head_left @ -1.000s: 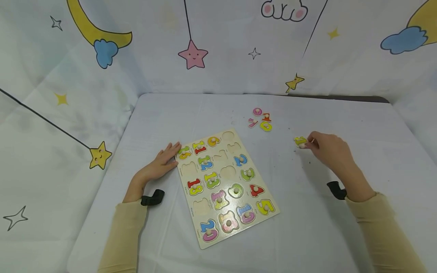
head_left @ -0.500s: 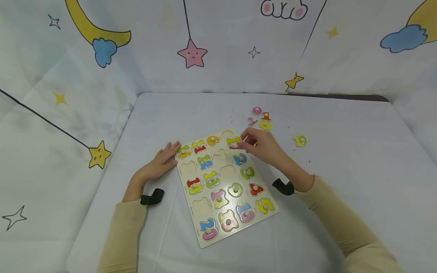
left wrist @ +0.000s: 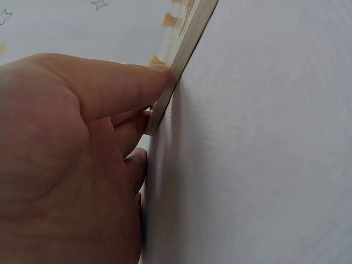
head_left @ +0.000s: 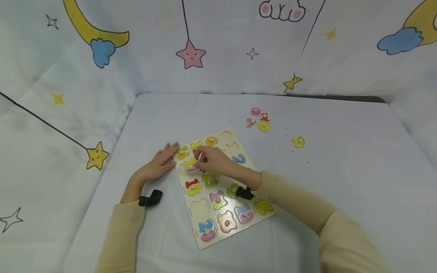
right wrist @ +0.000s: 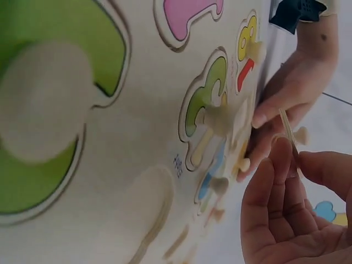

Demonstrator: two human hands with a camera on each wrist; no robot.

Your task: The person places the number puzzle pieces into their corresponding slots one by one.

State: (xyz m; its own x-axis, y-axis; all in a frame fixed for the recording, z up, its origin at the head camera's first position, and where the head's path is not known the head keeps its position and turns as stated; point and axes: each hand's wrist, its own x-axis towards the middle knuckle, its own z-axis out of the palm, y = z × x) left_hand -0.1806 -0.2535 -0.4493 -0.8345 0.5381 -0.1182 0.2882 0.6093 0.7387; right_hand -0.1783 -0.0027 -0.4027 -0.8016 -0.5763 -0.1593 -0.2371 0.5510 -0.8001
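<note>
A wooden number puzzle board (head_left: 199, 207) lies on the table, most slots filled with coloured pegged numbers. My left hand (head_left: 160, 163) lies flat beside it, fingertips pressed against the board's left edge (left wrist: 187, 44). My right hand (head_left: 209, 160) reaches across the board and pinches a yellow and pink number piece (head_left: 189, 164) over the left column, close to the left hand's fingertips. In the right wrist view the piece (right wrist: 287, 129) shows edge-on between finger and thumb, above the board (right wrist: 137, 143).
Three loose number pieces (head_left: 259, 119) lie grouped beyond the board's far right corner. A single yellow piece (head_left: 298, 141) lies further right. A white cloth covers the table (head_left: 341, 170); patterned fabric hangs behind and at the sides.
My right hand took a yellow piece from the table at the right and carried it left across the board to the left column. The left hand stayed put.
</note>
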